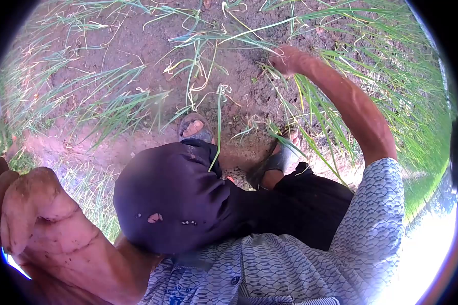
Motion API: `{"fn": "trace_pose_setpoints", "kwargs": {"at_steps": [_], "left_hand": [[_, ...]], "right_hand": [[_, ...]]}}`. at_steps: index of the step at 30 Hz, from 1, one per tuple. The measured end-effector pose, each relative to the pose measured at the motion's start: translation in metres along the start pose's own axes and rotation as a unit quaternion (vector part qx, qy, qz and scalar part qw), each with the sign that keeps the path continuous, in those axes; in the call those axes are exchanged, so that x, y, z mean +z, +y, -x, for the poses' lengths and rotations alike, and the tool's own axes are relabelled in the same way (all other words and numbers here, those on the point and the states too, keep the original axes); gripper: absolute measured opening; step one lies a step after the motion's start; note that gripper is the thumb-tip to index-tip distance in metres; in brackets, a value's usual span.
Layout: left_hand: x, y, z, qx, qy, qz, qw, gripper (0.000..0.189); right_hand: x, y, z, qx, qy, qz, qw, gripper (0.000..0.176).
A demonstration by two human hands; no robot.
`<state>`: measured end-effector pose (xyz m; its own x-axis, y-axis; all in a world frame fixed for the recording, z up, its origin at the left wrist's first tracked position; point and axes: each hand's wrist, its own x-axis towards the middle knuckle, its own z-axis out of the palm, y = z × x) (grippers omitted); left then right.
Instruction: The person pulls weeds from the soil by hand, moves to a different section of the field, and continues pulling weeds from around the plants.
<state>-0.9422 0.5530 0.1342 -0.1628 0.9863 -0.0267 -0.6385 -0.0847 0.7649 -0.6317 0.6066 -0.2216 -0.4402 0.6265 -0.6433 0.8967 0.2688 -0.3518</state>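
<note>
Right hand point(288, 60) is reaching forward, fingers bunching tight around the base of a clump of thin green grass-like shoots point(310, 109) in red-brown soil point(137, 46), blades running back toward the body. Muddy left hand point(40, 223) is curling shut beside the lens, well apart.

Bare soil point(132, 46) open left; dense stalks point(392, 91) crowd right.

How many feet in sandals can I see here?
2. One foot stands on bare soil above the dark-clad knee; the other foot is right of it, partly hidden by leaves.
</note>
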Motion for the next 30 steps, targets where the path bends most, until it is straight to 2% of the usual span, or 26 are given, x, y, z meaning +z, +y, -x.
{"fn": "trace_pose_setpoints", "kwargs": {"at_steps": [2,3,4,5,7,10,14,17,18,19,21,22,23,25,27,29,30], "left_hand": [[-0.009,-0.011,-0.001,-0.021,-0.01,0.007,1.0,0.028],[-0.012,-0.015,-0.002,-0.028,-0.014,0.008,0.999,0.027],[-0.014,-0.017,-0.002,-0.033,-0.017,0.012,0.999,0.026],[-0.016,-0.018,-0.002,-0.036,-0.019,0.014,0.999,0.026],[-0.019,-0.017,-0.003,-0.041,-0.021,0.02,0.999,0.025],[-0.021,-0.011,-0.004,-0.042,-0.025,0.026,0.998,0.023],[-0.016,0.021,-0.007,-0.016,-0.031,0.034,0.999,0.02],[-0.028,0.036,-0.005,0.007,-0.021,0.033,0.999,0.019],[-0.036,0.036,-0.003,0.013,-0.013,0.03,0.999,0.018],[-0.043,0.032,0.0,0.041,0.053,0.027,0.997,0.017],[-0.093,0.025,0.017,0.05,0.027,-0.043,0.997,0.022],[-0.111,0.02,0.029,0.043,0.067,-0.073,0.994,0.02],[-0.129,0.015,0.044,0.037,0.107,-0.102,0.988,0.019],[-0.171,0.01,0.085,-0.021,0.139,-0.26,0.955,0.02],[-0.196,-0.001,0.119,-0.167,0.112,-0.383,0.902,0.024],[-0.25,-0.022,0.153,-0.28,0.014,-0.469,0.838,0.029],[-0.26,-0.031,0.159,-0.335,0.052,-0.488,0.804,0.029]], "right_hand": [[0.012,-0.014,0.012,-0.028,-0.106,0.124,0.986,0.02],[-0.012,-0.051,0.031,-0.069,-0.189,0.222,0.954,0.021],[-0.02,-0.071,0.041,-0.081,-0.214,0.244,0.942,0.029],[0.003,-0.071,0.039,-0.037,-0.151,0.188,0.97,0.037],[0.015,-0.077,0.042,-0.013,-0.026,0.097,0.995,0.031],[0.049,-0.072,0.032,-0.093,0.116,0.102,0.984,0.023],[0.059,-0.077,0.019,-0.063,0.083,0.131,0.986,0.023],[0.065,-0.062,0.003,-0.09,0.093,0.048,0.99,0.023],[0.049,-0.071,0.003,-0.036,0.065,-0.024,0.997,0.02],[0.046,-0.075,-0.001,-0.024,0.109,-0.061,0.992,0.019],[0.037,-0.082,-0.011,0.001,0.195,-0.134,0.972,0.015],[0.03,-0.088,-0.016,0.016,0.209,-0.165,0.964,0.013],[0.028,-0.087,-0.024,-0.007,0.241,-0.147,0.959,0.013],[0.026,-0.086,-0.046,-0.06,0.302,-0.109,0.945,0.014],[0.019,-0.092,-0.06,-0.062,0.298,-0.068,0.95,0.016],[0.019,-0.097,-0.071,-0.078,0.324,-0.025,0.942,0.02],[0.013,-0.098,-0.073,-0.087,0.355,-0.097,0.926,0.031]]}}
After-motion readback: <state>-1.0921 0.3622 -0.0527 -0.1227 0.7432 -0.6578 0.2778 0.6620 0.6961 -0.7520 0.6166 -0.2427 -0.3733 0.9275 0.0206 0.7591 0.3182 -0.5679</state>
